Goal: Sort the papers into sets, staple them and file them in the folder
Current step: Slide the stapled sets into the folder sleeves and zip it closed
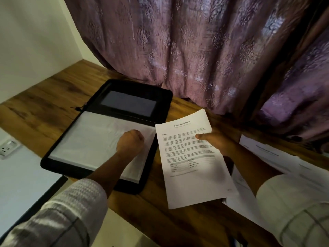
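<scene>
Pinching the paper set (192, 166) headed "Sample Health Report" in the right hand (216, 142), thumb on the printed face and fingers hidden beneath. Holding it lifted just right of the open black folder (106, 90) lying on the wooden desk (44, 104).

Resting the left hand (130, 141) on the top clear sleeve (85, 139) near its right edge, fingers curled under and out of sight. Being unable to tell from this angle whether pinching the sleeve's lip or merely pressing down on it. Leaving more loose papers (277, 155) spread at the far right of the desk, partly under the right forearm, with a patterned curtain (195, 50) hanging behind.

Apparently getting ready to slip the set into the sleeve. Probably calling for:
- lifting only the upper layer of plastic, and keeping the mouth held wide with the left hand;
- squaring the sheets before bringing them across, then leading with one corner rather than the whole edge;
- keeping the set low and flat, and sliding it gently to avoid buckling the pages or catching the plastic;
- shifting the right-hand grip back towards the trailing edge while feeding the paper in;
- checking first for a staple, none showing in this view, before committing the set to the folder.
</scene>
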